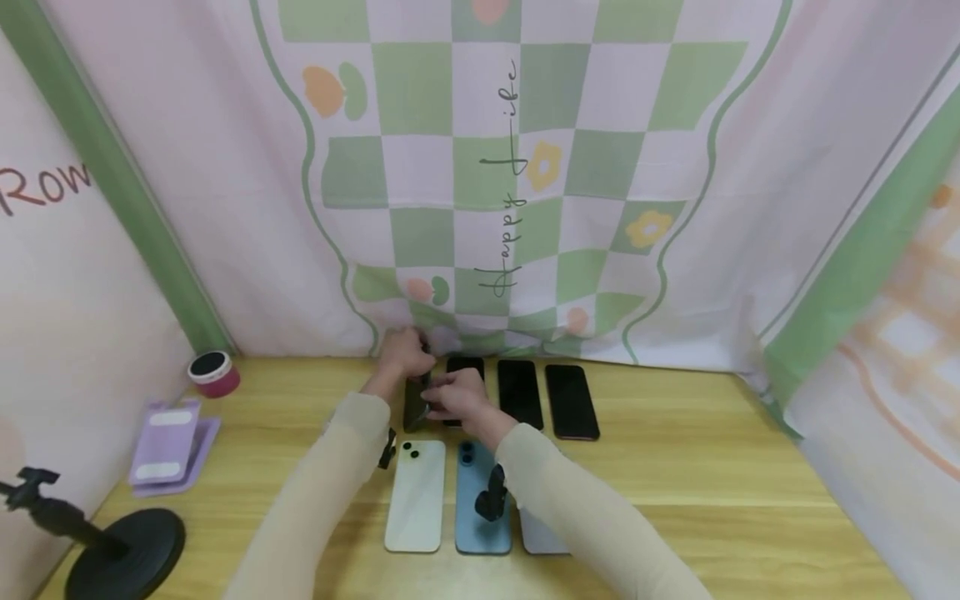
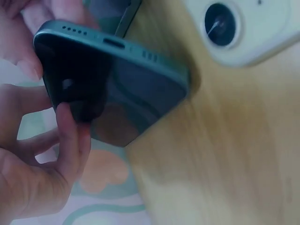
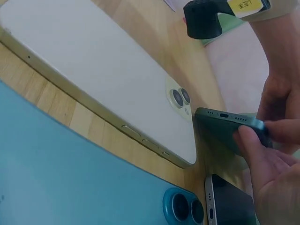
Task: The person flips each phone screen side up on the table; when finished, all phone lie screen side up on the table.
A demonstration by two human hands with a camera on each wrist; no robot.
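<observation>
At the back left of the table, both hands hold a dark phone with a green frame [image 2: 136, 103], its glossy screen showing and its port end tilted up off the wood. My left hand [image 1: 405, 350] grips it at the curtain side, fingertips [image 2: 70, 119] on the screen's edge. The right hand [image 1: 459, 396] pinches it by the corner at the port end, thumb and fingers [image 3: 251, 140] beside the port. Just in front lies a cream phone [image 1: 415, 497], back up. A black-screened phone [image 1: 467, 364] is partly hidden behind the right hand.
Two more black-screened phones [image 1: 520, 393] lie to the right in the back row. A blue phone [image 1: 474, 537] and a pale lavender one [image 1: 542, 537] lie back up in front. Left are a purple folding stand [image 1: 161, 450], a pink jar [image 1: 213, 377] and a black round-based stand [image 1: 127, 558].
</observation>
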